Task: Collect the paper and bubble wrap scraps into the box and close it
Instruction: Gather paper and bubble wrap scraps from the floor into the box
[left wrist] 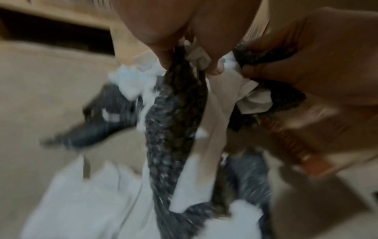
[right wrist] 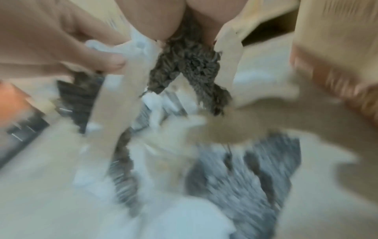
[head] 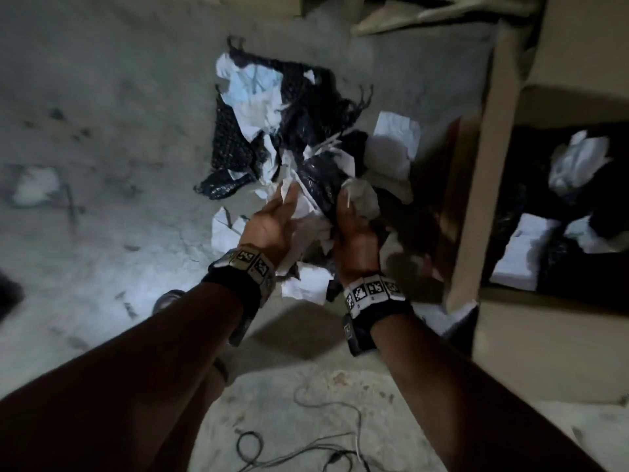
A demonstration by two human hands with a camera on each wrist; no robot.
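— Two hands at work?
— Yes. The left hand (head: pixel 272 223) pinches white paper scraps (head: pixel 303 212); the right hand (head: pixel 354 229) has its grip curled round black bubble wrap (head: pixel 316 178) and crumpled paper.
— And the rest?
— More scraps lie on the floor (head: pixel 102 97) just beyond the hands. The cardboard box (head: pixel 490 185) stands open to the right, some scraps already inside.
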